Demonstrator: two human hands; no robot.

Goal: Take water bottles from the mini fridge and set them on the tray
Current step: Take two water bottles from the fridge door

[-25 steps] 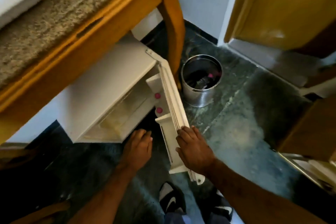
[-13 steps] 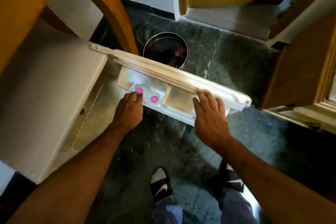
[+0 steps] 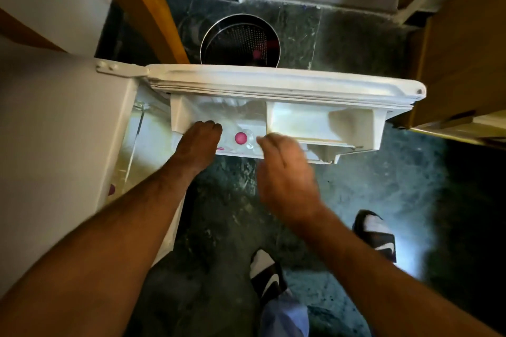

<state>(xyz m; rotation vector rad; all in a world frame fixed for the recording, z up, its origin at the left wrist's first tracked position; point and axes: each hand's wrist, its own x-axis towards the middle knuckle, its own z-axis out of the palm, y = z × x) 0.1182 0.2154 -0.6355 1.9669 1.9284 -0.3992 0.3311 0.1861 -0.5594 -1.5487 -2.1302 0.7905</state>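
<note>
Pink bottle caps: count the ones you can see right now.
1 clear: the pink cap in the door shelf, between both hands. A second likely hides under the left hand. A pink spot at the fridge's edge and another in the bin are unclear.

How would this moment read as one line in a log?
fridge door: open | left hand: over a door-shelf bottle | right hand: blurred, beside pink-capped bottle | tray: unseen

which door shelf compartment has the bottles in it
The left compartment, next to the hinge, where a pink-capped bottle stands between the hands. The right compartment looks empty.
</note>
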